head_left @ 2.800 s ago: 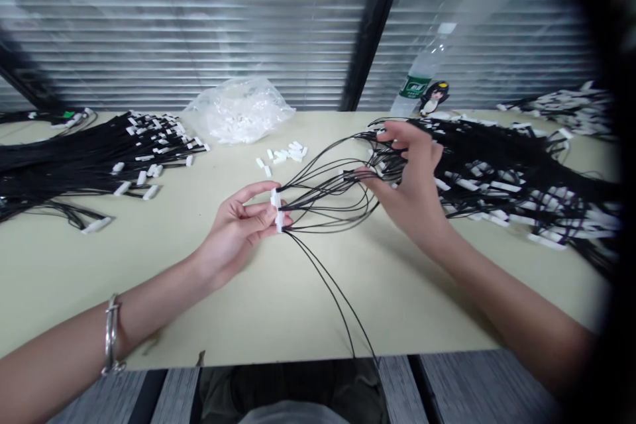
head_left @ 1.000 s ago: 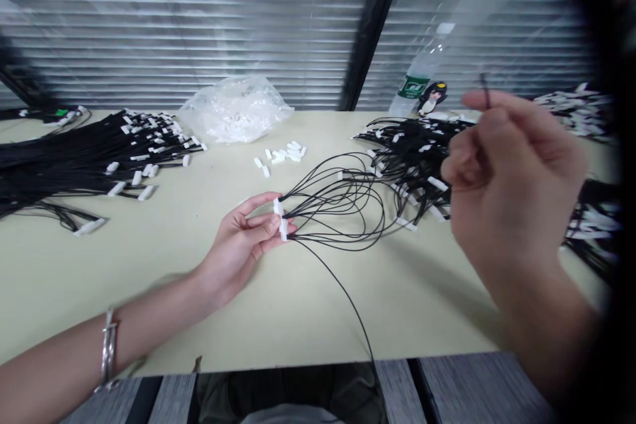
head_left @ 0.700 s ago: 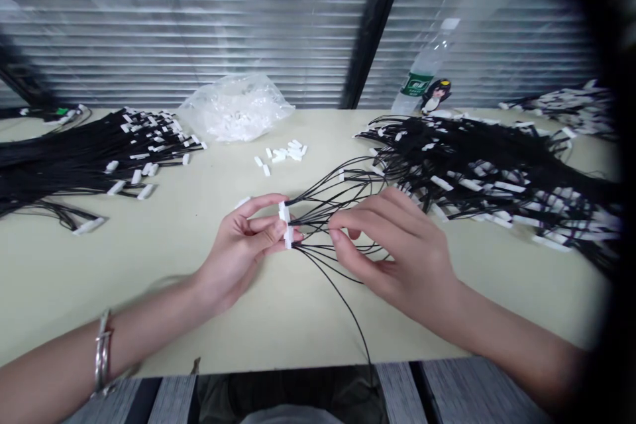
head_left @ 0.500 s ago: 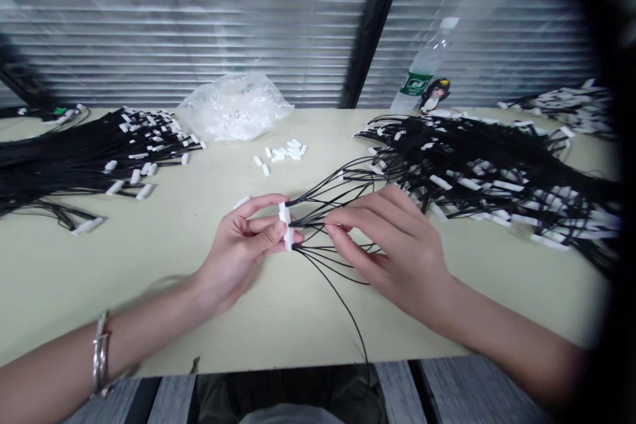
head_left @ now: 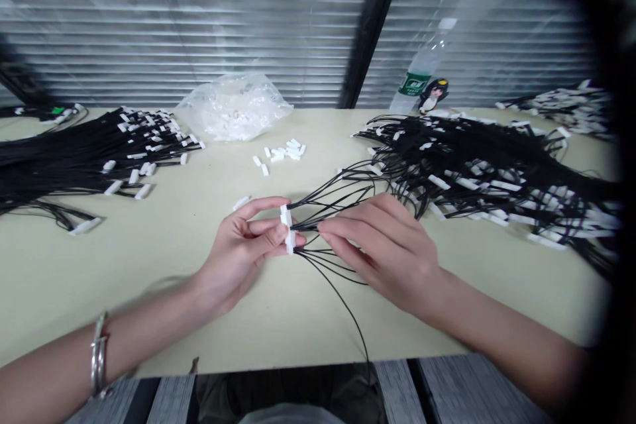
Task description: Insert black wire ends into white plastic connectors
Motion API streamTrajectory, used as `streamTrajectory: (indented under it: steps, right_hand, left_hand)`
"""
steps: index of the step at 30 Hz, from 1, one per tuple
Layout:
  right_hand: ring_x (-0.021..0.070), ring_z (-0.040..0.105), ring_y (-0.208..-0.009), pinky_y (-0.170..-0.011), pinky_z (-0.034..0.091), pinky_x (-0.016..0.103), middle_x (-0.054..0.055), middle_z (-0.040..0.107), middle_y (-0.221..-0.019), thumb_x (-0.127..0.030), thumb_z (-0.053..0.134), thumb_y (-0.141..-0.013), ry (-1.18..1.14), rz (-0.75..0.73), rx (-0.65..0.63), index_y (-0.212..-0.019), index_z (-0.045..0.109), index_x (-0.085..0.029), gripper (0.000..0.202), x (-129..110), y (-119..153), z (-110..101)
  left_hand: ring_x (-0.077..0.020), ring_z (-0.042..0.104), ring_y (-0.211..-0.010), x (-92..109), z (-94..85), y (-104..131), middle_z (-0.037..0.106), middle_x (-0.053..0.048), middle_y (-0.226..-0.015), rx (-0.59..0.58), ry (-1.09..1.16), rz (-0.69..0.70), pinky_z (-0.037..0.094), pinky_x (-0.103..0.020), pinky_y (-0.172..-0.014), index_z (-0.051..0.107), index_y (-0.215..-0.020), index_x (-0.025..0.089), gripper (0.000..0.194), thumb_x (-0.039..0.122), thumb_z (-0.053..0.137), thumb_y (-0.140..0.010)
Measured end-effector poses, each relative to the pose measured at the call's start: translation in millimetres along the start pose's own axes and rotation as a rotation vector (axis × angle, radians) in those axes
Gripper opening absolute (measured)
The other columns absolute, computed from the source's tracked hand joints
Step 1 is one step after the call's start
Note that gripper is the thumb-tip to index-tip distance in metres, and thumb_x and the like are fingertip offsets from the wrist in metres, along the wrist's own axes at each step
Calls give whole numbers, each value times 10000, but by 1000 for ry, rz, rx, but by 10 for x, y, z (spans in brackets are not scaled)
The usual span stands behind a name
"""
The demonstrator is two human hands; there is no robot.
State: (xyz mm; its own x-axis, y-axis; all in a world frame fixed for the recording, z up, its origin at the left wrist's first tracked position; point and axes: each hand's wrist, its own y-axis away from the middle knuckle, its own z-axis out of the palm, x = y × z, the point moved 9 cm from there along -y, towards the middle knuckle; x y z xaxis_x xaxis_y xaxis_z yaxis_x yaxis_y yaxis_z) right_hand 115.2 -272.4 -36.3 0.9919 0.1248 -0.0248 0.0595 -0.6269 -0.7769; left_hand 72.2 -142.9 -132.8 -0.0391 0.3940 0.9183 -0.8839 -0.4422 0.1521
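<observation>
My left hand (head_left: 248, 235) is closed on white plastic connectors (head_left: 286, 218), held upright between thumb and fingers. Black wires (head_left: 330, 195) run out of them to the right, and one long wire (head_left: 350, 308) loops down past the table's front edge. My right hand (head_left: 382, 245) pinches some of the middle wires a short way from the connectors, thumb against forefinger. Its other fingers are curled, and the exact wire ends at the pinch are too small to make out. Behind my left fingers a white connector (head_left: 242, 202) lies on the table.
A clear plastic bag (head_left: 233, 109) of white pieces stands at the back, with loose white connectors (head_left: 285, 151) before it. Heaps of wire harnesses lie left (head_left: 94, 152) and right (head_left: 477, 159). A bottle (head_left: 420, 73) and a penguin-hooded figure (head_left: 434, 95) stand behind the right heap.
My right hand has shifted slightly left, closer to the connectors, still pinching the wires. My left hand keeps its grip almost unmoved.
</observation>
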Motion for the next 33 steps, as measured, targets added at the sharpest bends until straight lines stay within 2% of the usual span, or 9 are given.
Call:
streamTrajectory:
  steps: [13,21,26,30,33]
  right_hand:
    - [127,534,-723,-646,424,295,8,625,-773,-93,583,-777,35,2,-25,-906,550,-180,158,24,59,53]
    - [126,529,-720,-655,418,295,7,627,-788,-122,573,-790,-34,15,-38,-872,553,-173,98,2,83,111]
    - [132,535,-743,-668,420,301,3,631,-804,-113,589,-770,-19,8,-46,-886,553,-171,135,19,79,124]
    - [191,509,-879,-756,400,361,35,624,-947,-226,609,-768,132,6,20,-924,586,-204,160,4,69,41]
    - [213,494,-834,-737,367,393,58,614,-924,-288,604,-764,199,-9,41,-912,600,-199,173,-24,72,1]
  left_hand:
    - [-197,691,-740,9,11,5,738,-42,-731,-10,-21,19,537,-245,-655,613,-991,203,286,149,680,-718]
    - [-198,692,-733,18,6,16,739,-31,-735,-20,-50,42,541,-274,-685,615,-993,215,272,152,664,-734]
    - [-196,691,-726,39,21,20,738,-33,-725,-21,-64,63,530,-279,-703,612,-985,211,268,149,666,-731]
    - [-187,685,-750,120,-76,9,735,-28,-726,78,-59,121,522,-256,-695,606,-996,206,289,159,677,-720]
    - [-170,676,-787,236,-220,8,731,-12,-731,199,-52,222,511,-238,-726,591,-1011,212,310,153,677,-719]
